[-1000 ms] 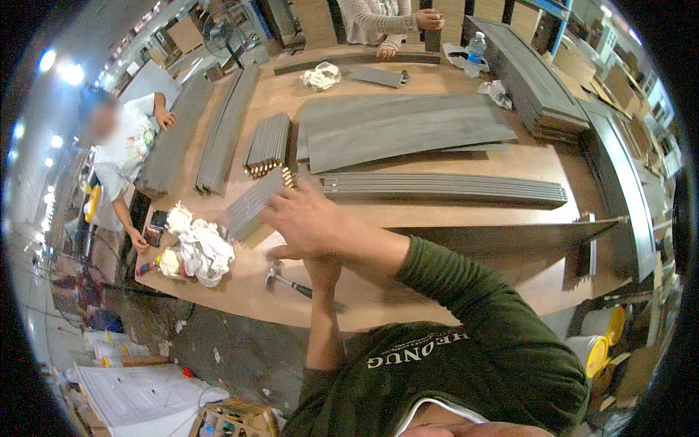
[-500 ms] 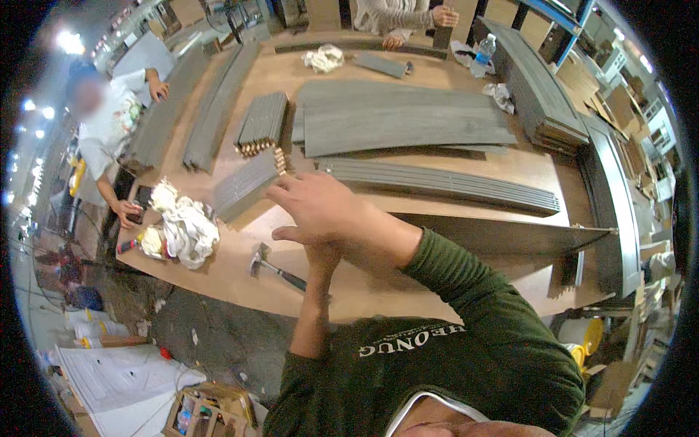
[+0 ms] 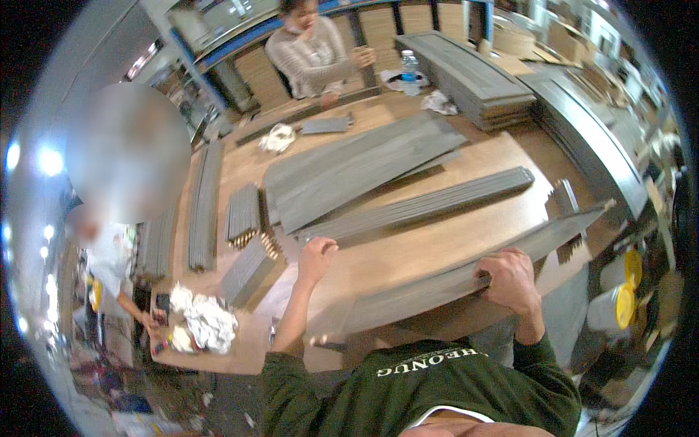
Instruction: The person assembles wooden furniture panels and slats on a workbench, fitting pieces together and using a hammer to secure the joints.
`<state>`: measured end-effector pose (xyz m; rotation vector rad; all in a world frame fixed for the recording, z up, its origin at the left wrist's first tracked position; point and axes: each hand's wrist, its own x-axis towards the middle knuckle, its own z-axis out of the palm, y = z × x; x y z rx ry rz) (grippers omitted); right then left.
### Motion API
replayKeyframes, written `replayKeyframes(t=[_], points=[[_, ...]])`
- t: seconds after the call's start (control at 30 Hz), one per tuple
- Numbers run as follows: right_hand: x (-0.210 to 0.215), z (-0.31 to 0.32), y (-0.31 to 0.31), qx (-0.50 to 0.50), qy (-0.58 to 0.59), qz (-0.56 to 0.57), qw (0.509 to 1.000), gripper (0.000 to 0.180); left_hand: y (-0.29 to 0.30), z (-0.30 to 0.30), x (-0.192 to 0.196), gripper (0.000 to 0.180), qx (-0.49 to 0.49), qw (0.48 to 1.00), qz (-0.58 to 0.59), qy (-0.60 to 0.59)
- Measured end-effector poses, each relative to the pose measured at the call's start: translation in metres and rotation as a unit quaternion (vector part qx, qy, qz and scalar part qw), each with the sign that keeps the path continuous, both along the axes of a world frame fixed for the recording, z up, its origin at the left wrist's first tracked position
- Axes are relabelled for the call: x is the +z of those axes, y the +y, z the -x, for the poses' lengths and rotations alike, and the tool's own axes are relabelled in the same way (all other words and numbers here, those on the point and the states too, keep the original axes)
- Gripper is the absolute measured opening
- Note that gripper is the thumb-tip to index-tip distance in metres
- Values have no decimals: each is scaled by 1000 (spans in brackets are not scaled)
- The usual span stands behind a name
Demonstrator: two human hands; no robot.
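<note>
Two hands at a long grey panel on a wooden bench.
Right hand (image 3: 512, 280), fingers curled over the near edge of the long flat grey panel (image 3: 466, 280), grips it at the bench's (image 3: 437, 247) near right side. Left hand (image 3: 317, 256) rests closed further left beside a small grey slat bundle (image 3: 249, 269). Beyond lie a ribbed grey strip (image 3: 429, 204) and wide grey boards (image 3: 349, 171); a seated person (image 3: 313, 54) is at the far side.

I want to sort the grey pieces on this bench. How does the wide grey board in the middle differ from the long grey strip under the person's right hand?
The wide grey board is much broader than the long grey strip. The board lies untouched in the middle of the wooden table; the strip lies near the table's close edge, with the right hand gripping it. Both are grey, flat and angled alike.
</note>
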<state>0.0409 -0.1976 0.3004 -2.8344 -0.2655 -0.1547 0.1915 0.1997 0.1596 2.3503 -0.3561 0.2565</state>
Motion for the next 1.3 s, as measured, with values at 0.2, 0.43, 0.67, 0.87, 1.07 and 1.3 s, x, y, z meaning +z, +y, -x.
replayKeyframes(t=[0.2, 0.43, 0.67, 0.87, 1.07, 1.3], points=[[-15, 15, -2, -3, -39, -14, 999, 15, -32, -49, -17, 27, -96, 930, -352, 54], [-10, 7, -6, 12, -18, -39, 999, 9, -58, -44, -40, 26, -158, 946, -275, -73], [-12, -4, -1, 2, 0, -34, 999, 10, -66, -31, -40, 16, -136, 944, -200, -223], [1, -14, 1, 12, 23, -19, 999, 11, -47, -35, -43, 22, -194, 934, -298, 25], [-10, -9, -3, -14, 28, 10, 999, 11, -63, -45, -45, 21, -158, 937, -220, -221], [-15, -20, 1, 18, -31, -1, 999, 9, -70, -37, -42, 41, -237, 923, -276, -127]])
